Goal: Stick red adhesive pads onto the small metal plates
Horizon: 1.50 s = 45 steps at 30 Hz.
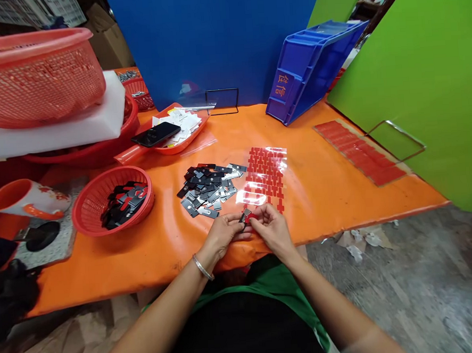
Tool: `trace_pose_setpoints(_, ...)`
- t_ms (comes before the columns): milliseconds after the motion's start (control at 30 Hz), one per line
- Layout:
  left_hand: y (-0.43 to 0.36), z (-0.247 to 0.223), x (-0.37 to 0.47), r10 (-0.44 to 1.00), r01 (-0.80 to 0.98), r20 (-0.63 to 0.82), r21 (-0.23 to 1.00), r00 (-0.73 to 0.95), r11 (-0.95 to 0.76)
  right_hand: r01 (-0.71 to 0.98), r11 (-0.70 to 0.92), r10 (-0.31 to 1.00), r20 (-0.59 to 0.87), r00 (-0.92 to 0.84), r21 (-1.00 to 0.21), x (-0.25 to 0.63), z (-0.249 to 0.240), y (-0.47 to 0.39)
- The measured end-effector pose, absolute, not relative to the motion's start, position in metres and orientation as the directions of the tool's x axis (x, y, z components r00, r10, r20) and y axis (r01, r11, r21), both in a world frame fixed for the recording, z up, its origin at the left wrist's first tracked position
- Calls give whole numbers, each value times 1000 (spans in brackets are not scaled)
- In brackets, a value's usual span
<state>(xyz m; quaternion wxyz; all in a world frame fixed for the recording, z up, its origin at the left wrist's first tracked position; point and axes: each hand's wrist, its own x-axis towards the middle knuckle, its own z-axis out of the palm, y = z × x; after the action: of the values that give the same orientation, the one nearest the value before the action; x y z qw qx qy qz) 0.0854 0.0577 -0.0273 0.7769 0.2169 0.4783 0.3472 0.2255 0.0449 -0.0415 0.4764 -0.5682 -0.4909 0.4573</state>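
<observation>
My left hand (225, 232) pinches a small black metal plate (244, 217) near the table's front edge. Close against it, my right hand (271, 226) holds a red sticker (250, 216) between thumb and fingers, touching the plate. Just beyond my hands lies a clear sheet of red stickers (264, 174), cut in cross-like shapes. Left of that sheet is a loose pile of black and silver metal plates (208, 188). A red plastic basket (82, 215) farther left holds more black plates, several with red on them.
A black phone (157, 134) rests on papers in a red scoop (186, 146). Farther left are a mug (21, 197) and a large stacked basket (38, 82). A blue bin (309, 71) stands at the back right, near another red sticker sheet (360, 153) and a wire handle (401, 139).
</observation>
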Motion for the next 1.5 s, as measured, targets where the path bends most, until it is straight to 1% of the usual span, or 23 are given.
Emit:
trace_pose_setpoints(600,58,-27,83,732,-312,-590,663,340,680,160,-68,994,-53,99,-985,218,-45,43)
trace_pose_setpoints(1033,56,-26,84,748,-306,-573,685,334,662,168,-70,991,-49,124,-983,217,-48,43)
trace_pose_setpoints(1167,56,-26,86,768,-306,-555,706,319,638,200,-66,991,-40,128,-978,217,-51,42)
trace_pose_setpoints(1367,53,-23,94,806,-301,-545,748,232,592,278,4,991,40,125,-961,216,-50,34)
trace_pose_setpoints(1500,52,-25,96,815,-311,-534,754,223,579,411,125,964,209,167,-903,216,-41,35)
